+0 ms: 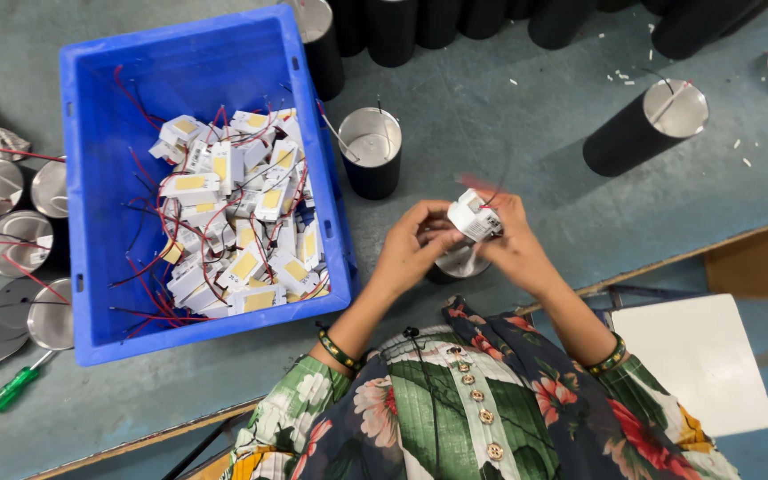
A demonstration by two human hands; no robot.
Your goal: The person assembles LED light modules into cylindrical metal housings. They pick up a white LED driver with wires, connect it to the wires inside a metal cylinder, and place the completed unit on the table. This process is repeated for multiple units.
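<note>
Both hands meet over the grey table in front of me. My right hand (513, 244) grips a small white module (473, 216) with red and black wires trailing up from it. My left hand (412, 242) pinches the module's left side. Under the hands a black cylinder housing with a shiny metal inside (460, 263) stands on the table, mostly hidden. A blue plastic bin (100, 222) to the left holds several similar white modules with yellow squares (242, 213) and red and black wires.
A black cylinder (371, 151) stands upright beside the bin. Another (642, 124) lies at the right. More black cylinders (420, 27) line the far edge. Metal cups (15, 240) and a green screwdriver (6, 391) lie at the left. A white stool seat (704, 356) is at lower right.
</note>
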